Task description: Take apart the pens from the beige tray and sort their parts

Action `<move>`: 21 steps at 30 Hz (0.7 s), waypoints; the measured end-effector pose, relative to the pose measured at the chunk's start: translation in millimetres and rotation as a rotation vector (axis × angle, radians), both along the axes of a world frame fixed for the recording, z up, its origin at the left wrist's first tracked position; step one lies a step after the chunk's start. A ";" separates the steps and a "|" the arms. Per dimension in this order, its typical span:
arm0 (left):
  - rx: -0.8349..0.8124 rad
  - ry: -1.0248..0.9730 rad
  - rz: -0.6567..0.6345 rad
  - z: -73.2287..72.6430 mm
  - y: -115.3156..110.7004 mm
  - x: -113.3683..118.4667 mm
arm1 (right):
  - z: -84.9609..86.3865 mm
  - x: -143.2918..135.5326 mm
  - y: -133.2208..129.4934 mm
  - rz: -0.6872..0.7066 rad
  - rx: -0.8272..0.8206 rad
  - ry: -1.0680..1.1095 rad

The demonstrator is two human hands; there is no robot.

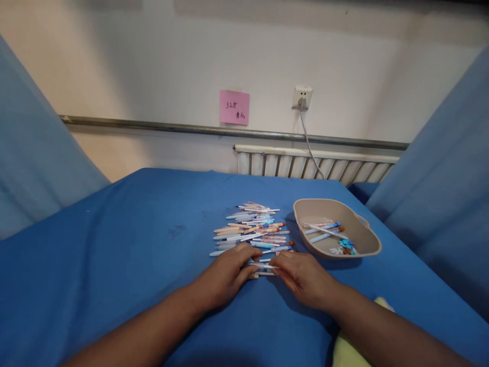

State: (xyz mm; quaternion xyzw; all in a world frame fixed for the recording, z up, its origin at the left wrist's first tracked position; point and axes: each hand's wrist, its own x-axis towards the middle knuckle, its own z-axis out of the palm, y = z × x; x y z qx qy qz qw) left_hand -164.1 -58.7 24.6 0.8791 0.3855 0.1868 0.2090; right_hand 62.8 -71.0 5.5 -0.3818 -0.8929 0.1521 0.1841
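Between my two hands is a slim white pen (262,265), pinched at its left end by my left hand (229,270) and at its right end by my right hand (301,275). Fingers cover both of its ends. Just beyond them lies a pile of pens (248,229) in white, grey-blue, peach and orange, mostly side by side across the blue cloth. More pale pens sit directly under my fingers, partly hidden. To the right of the pile stands a beige plastic basket (332,204) with several pens and small blue, white and brown pieces inside.
A blue cloth (133,244) covers the table. Something yellow-green (349,351) lies by my right forearm. Behind the table are a white radiator (298,162), a metal rail (171,126) and a socket (302,97) with a plugged-in cable. Blue curtains (34,153) hang on both sides.
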 end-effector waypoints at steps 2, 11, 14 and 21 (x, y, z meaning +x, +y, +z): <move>0.012 0.023 -0.017 0.1 0.8 0.0 | 0.8 2.2 1.9 -0.016 0.031 -0.016; 0.088 0.094 -0.022 22.0 5.2 -0.6 | 14.4 3.8 0.7 -0.089 0.143 -0.109; 0.141 0.111 -0.031 39.6 16.9 -7.3 | 44.5 4.9 9.4 -0.109 0.219 -0.197; 0.259 0.091 0.138 50.8 106.5 -39.3 | 93.6 5.8 108.0 -0.314 0.162 -0.357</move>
